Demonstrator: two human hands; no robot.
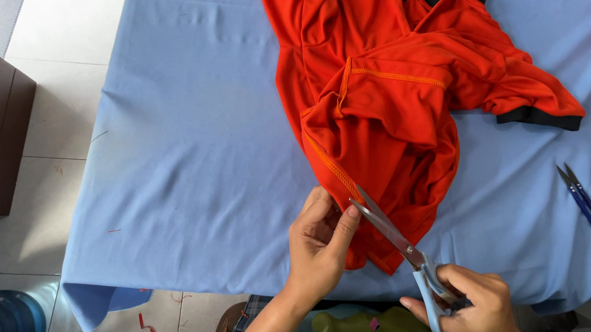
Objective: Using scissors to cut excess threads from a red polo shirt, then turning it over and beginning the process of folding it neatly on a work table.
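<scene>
The left hand reaches in from below, forearm angled up to the right, fingers pinched on the lower edge of the crumpled orange shirt lying on the blue-covered surface. The right hand, lower down, has its fingers curled through the handles of the scissors, blades pointing up-left against the shirt's hem beside the left thumb

Orange shirt with black collar and cuffs, crumpled, collar end away from me, on the blue-covered desk. I pinch its near hem. Scissors, light-blue handles, steel blades slightly parted, tips at the shirt's stitched seam just beside my pinch, handles at the desk's near edge.
</scene>
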